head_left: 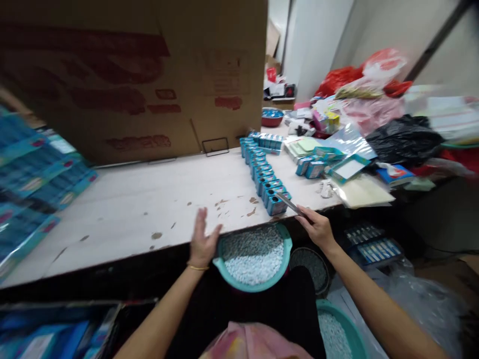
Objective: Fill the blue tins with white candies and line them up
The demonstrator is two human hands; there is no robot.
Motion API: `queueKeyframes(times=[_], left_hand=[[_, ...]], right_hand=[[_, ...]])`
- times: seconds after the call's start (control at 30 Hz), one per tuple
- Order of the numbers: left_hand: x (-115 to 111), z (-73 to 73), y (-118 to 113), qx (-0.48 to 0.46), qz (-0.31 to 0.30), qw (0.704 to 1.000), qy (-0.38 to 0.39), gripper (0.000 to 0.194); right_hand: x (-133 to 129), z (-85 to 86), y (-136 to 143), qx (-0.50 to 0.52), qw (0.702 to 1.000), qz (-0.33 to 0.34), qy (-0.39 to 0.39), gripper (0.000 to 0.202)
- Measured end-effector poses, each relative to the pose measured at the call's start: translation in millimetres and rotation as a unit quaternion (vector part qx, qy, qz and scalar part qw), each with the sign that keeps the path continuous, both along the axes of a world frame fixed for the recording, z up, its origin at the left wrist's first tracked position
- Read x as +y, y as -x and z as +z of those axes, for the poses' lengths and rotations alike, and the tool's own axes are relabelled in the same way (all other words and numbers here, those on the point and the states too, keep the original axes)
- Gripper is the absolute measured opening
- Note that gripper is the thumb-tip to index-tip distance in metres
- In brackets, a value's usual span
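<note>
My left hand is raised at the table's front edge, fingers apart and nothing in it, beside the left rim of a teal basin. That basin holds small pale pieces. My right hand grips a thin grey metal tool, whose far tip reaches over the nearest box of a row. The row of small blue boxes runs away from the table's front edge, and several near ones show dark round openings on top.
A large cardboard box stands on the white table. Stacked blue packages are at left. Bags, open trays and papers crowd the right. Below are a dark bucket and another teal basin.
</note>
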State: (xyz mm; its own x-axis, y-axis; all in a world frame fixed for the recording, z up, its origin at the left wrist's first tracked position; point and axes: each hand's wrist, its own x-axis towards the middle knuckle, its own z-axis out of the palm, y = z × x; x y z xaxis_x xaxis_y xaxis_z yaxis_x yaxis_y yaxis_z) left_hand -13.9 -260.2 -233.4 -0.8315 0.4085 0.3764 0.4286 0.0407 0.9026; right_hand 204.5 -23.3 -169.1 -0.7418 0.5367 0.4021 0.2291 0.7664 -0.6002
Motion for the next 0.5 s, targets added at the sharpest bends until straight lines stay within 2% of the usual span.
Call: queueKeyframes(times=[0.07,0.13,0.17,0.2,0.23,0.27,0.3,0.37,0.43,0.5], left_hand=[[-86.1,-13.3,30.6,0.005,0.168,0.986,0.014,0.067],[-176.0,-30.5,53.3,-0.018,0.325,0.943,0.073,0.061],[-218.4,-39.8,59.6,-0.041,0.393,0.910,0.123,0.059],[-256.3,-49.2,62.4,-0.069,0.435,0.878,0.187,0.056],[-288.2,-58.4,62.0,-0.098,0.447,0.854,0.247,0.052],[-312.8,-67.0,59.2,-0.115,0.432,0.842,0.303,0.048],[-329.9,-74.6,54.9,-0.116,0.399,0.839,0.352,0.044],[-344.9,-85.6,44.9,-0.075,0.346,0.834,0.423,0.044],[-345.1,-90.6,38.3,-0.034,0.337,0.811,0.477,0.056],[-343.8,-91.4,38.9,-0.061,0.344,0.782,0.516,0.074]], right_hand=[[-30.6,-20.0,-7.9,-0.048,0.996,0.045,0.060,0.042],[-61.3,-47.1,-6.7,-0.111,0.983,0.084,0.120,0.044],[-75.9,-62.3,-2.8,-0.140,0.974,0.099,0.145,0.045],[-90.0,-77.6,2.7,-0.165,0.966,0.112,0.166,0.047],[-103.5,-91.9,9.3,-0.187,0.956,0.127,0.185,0.048],[-116.3,-104.3,16.3,-0.208,0.947,0.144,0.199,0.049],[-128.0,-114.0,23.2,-0.225,0.937,0.162,0.210,0.050],[-147.1,-124.4,35.7,-0.251,0.924,0.189,0.220,0.051],[-159.6,-124.9,46.3,-0.267,0.916,0.206,0.218,0.052],[-165.9,-120.8,54.5,-0.278,0.912,0.212,0.212,0.051]])
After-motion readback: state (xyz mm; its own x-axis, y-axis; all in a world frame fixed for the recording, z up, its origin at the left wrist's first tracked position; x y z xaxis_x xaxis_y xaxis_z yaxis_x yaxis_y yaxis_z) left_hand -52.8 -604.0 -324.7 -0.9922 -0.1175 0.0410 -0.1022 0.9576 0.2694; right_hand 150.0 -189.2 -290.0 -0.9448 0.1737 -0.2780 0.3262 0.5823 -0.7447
